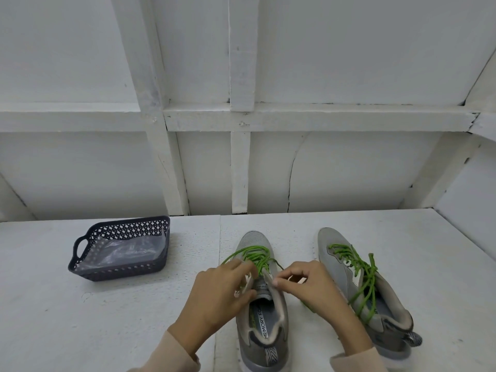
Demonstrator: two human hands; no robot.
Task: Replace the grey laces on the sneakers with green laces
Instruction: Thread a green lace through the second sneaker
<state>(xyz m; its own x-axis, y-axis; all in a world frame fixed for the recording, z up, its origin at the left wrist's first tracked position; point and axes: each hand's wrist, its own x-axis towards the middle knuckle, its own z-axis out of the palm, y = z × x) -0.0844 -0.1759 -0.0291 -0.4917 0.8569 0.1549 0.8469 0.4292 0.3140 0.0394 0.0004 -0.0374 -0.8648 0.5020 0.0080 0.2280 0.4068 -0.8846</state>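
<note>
Surface: white tabletop (107, 318), lower frame.
Left hand (222, 288): fingers curled, gripping centre sneaker (268, 342) at its eyelet flap.
Right hand (308, 283): pinching, probably the green lace (255, 255) end; view blurred.
Axis: sneaker toe points up-frame, eyelets between both hands, equally near.

— Where does the camera sit?

— On my head. It is a single wide-angle view that faces forward and down, over my sleeves, onto the white table (107, 318).

— How near is it?

— Near. My left hand (222, 288) and right hand (308, 285) fill the lower middle, at the near sneaker (264, 326). The second sneaker (375, 299) lies lower right and the dark basket (120, 248) off to the left. The white framed wall (349, 63) ahead takes the whole upper half, its beams slanting outward toward the edges.
</note>
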